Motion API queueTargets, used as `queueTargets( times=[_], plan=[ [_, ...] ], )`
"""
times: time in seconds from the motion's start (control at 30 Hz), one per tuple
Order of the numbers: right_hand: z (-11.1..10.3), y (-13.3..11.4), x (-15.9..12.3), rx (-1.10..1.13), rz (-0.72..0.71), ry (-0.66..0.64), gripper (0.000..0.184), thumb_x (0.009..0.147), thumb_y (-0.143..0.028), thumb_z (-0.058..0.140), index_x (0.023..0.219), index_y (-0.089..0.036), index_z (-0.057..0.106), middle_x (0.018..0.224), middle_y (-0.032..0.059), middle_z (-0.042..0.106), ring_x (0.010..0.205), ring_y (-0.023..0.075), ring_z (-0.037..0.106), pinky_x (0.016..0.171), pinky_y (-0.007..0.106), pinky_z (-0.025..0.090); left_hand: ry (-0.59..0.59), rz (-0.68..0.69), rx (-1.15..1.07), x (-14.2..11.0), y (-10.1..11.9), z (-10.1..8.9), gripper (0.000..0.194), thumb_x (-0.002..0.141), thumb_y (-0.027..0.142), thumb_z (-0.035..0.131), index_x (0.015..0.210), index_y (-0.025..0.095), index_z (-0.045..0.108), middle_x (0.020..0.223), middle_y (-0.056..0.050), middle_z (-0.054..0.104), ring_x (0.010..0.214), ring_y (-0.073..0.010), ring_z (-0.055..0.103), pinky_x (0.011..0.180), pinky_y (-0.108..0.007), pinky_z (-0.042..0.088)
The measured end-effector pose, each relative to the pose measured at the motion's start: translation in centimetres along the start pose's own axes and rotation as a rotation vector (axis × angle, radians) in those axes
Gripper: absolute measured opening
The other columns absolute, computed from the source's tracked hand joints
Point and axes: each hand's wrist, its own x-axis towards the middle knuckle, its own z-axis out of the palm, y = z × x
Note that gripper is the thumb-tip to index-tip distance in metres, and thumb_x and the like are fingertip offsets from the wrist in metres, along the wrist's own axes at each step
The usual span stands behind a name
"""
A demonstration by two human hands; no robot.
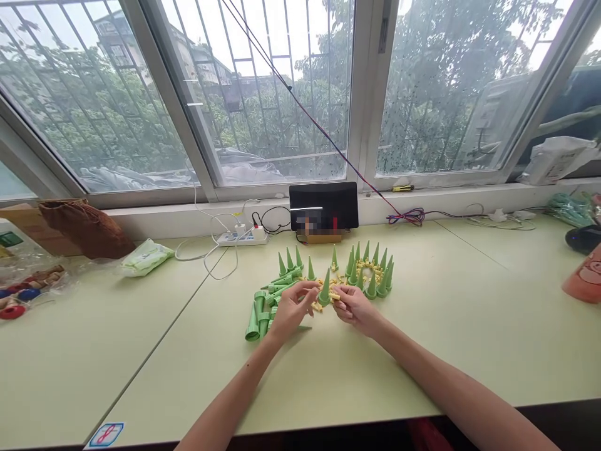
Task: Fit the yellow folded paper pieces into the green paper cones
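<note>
My left hand [293,305] has its fingertips at the side of a green plastic watering spike [325,289], which points upward between my hands. Its grip on the spike's base is partly hidden. Pinched between the thumb and fingers of my right hand [357,308] is a small yellow plastic piece [335,297], close against the spike's base. Beside my left hand lies a pile of green spikes [258,316]. Loose yellow pieces [317,307] are scattered behind and below the held spike. To the right, several upright spikes [382,283] stand in a ring around more yellow pieces [367,273].
A dark screen [323,205] stands at the back by the window, near a white power strip [241,237] with cables. On the left are a green-white packet [147,257] and a brown bag [87,228]. An orange object [585,275] stands at the far right.
</note>
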Motion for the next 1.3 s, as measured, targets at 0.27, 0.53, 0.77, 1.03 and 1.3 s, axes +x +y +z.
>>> queueTargets(
  times=[0.27,0.53,0.77,1.03,1.3],
  plan=[
    [0.1,0.4,-0.3,-0.379,-0.181,0.076,0.046,0.084,-0.058,0.066,0.065,-0.019,0.049,0.043,-0.0072,0.044,0.034,0.0048,0.03,0.035,0.02,0.02,-0.04,-0.162,0.103,-0.2,-0.1,-0.3,0.069,0.087,0.072,0.047,0.053,0.013,0.059,0.045,0.001,0.045,0.037,-0.0064,0.036,0.04,-0.022,0.024],
    [0.0,0.5,-0.7,-0.628,-0.307,0.038,0.041,0.091,-0.047,0.057,0.063,-0.02,0.047,0.045,-0.006,0.042,0.038,0.0071,0.036,0.04,0.023,0.028,-0.231,-0.204,0.154,-0.4,0.1,-0.4,0.068,0.086,0.072,0.048,0.059,0.012,0.063,0.05,-0.001,0.052,0.041,-0.0081,0.04,0.042,-0.022,0.026],
    [0.2,0.3,-0.9,-0.672,-0.344,0.055,0.037,0.093,-0.041,0.055,0.064,-0.019,0.049,0.047,-0.0051,0.044,0.041,0.008,0.038,0.044,0.023,0.031,-0.233,-0.173,0.249,-0.4,1.1,-0.2,0.071,0.088,0.073,0.043,0.05,0.014,0.059,0.041,0.001,0.043,0.039,-0.0088,0.037,0.046,-0.025,0.028],
    [0.0,0.5,-0.8,-0.643,-0.334,0.049,0.037,0.092,-0.043,0.057,0.065,-0.019,0.051,0.045,-0.0057,0.044,0.039,0.0076,0.037,0.042,0.023,0.03,-0.275,-0.156,0.251,-0.4,0.8,-0.4,0.067,0.088,0.071,0.042,0.055,0.015,0.059,0.041,0.002,0.041,0.041,-0.0106,0.038,0.047,-0.026,0.028],
    [0.1,0.3,-0.8,-0.536,-0.238,0.056,0.043,0.089,-0.053,0.059,0.065,-0.019,0.049,0.043,-0.0064,0.043,0.037,0.0063,0.034,0.038,0.021,0.025,-0.304,-0.09,0.248,-0.4,0.6,-0.7,0.056,0.089,0.065,0.049,0.064,0.015,0.057,0.05,0.004,0.043,0.042,-0.009,0.039,0.048,-0.024,0.03]
  ],
)
